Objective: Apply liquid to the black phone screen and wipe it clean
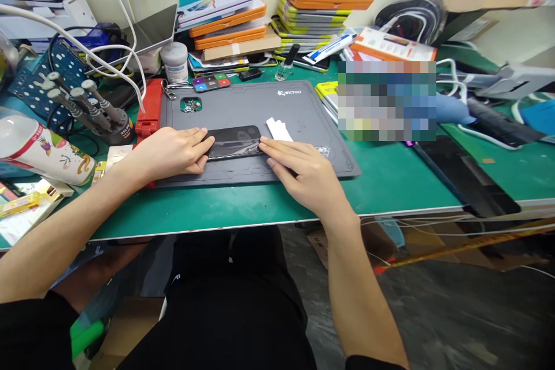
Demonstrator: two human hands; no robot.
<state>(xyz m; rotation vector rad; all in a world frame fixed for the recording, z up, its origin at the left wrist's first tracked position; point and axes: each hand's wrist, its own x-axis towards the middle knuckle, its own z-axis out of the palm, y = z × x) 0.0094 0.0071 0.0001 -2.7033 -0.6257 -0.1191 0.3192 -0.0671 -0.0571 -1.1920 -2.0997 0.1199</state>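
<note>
A black smartphone (234, 142) lies flat and lengthwise on a grey work mat (243, 105), with what looks like a camera area near its right end. Its near side has a glossy, film-like sheen. Closed around the left end of the phone is my left hand (176, 153), thumb in front and fingers behind. My right hand (306, 173) pinches the right end, its fingers held together. Just behind the right fingertips rests a folded white strip (278, 129). Small screws or metal bits (191, 105) sit in a recess at the mat's far left corner.
A red clamp-like tool (150, 107) stands along the mat's left edge, beside a screwdriver holder (117, 130) and a patterned cup (47, 150). Stacked boxes (314, 17) line the wall. A dark flat panel (470, 176) overhangs the table's front edge on the right.
</note>
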